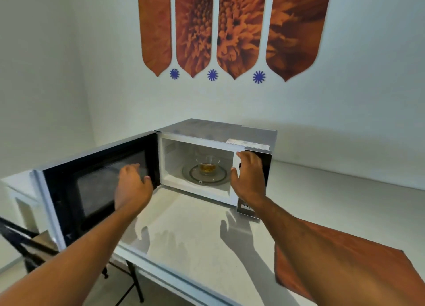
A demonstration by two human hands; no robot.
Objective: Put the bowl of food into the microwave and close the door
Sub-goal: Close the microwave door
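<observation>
A clear glass bowl (207,166) with yellowish food stands on the glass turntable inside the white microwave (220,133). The microwave door (92,186) hangs wide open to the left, its dark window facing me. My left hand (132,186) hovers in front of the door's inner face, fingers spread and holding nothing. My right hand (249,177) rests against the right edge of the cavity opening by the control panel, fingers apart, with nothing in it.
The microwave sits on a white table (195,232) against a white wall. An orange cloth (340,259) lies on the table at the right. A dark chair (23,243) stands low at the left, beside the table edge.
</observation>
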